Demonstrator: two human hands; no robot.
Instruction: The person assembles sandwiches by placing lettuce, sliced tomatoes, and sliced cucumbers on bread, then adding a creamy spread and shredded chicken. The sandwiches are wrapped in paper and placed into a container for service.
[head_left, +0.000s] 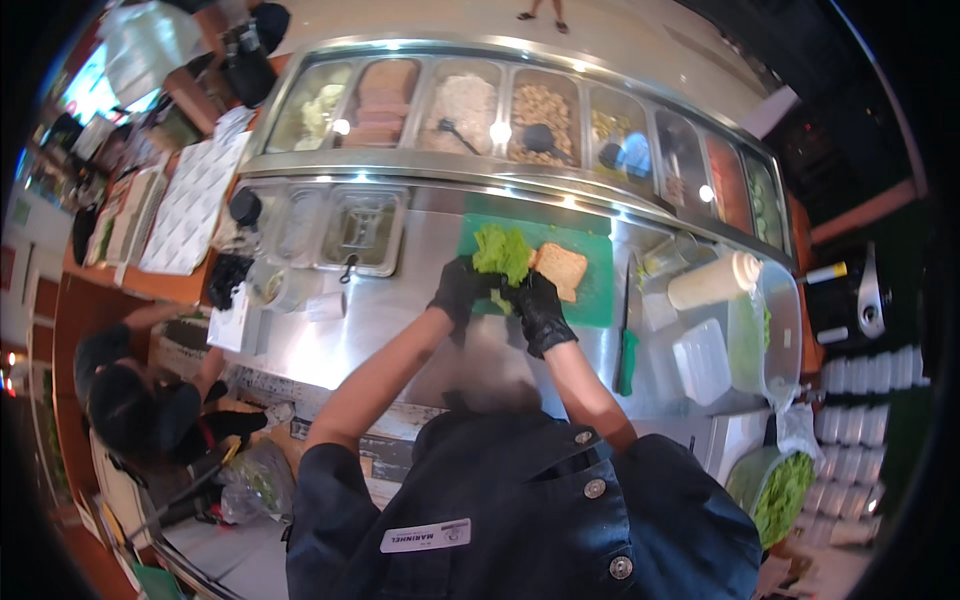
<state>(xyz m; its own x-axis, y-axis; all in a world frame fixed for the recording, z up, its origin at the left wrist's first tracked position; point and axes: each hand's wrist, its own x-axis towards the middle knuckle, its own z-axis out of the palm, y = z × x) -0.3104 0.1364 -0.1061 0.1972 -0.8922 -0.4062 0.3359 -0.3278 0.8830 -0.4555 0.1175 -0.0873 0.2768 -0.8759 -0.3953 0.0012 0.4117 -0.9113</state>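
Observation:
Both of my hands wear black gloves and hold a green lettuce leaf (501, 253) over the left part of a green cutting board (596, 300). My left hand (459, 291) grips the leaf from its left side. Close beside it, my right hand (543, 313) has its fingers on the leaf's lower right. A slice of bread (561, 271) lies on the board just beyond my right hand, and a bit of bread shows behind the leaf. To the right of the board rests a knife with a green handle (628, 364). The fingertips are partly hidden by the lettuce.
Beyond the board runs a steel rail of food pans (469, 105). A lidded steel pan (364, 229) stands left. On the right are a squeeze bottle (709, 283), a plastic container (703, 360) and a clear tub (780, 330). Another person (142, 405) is at the lower left.

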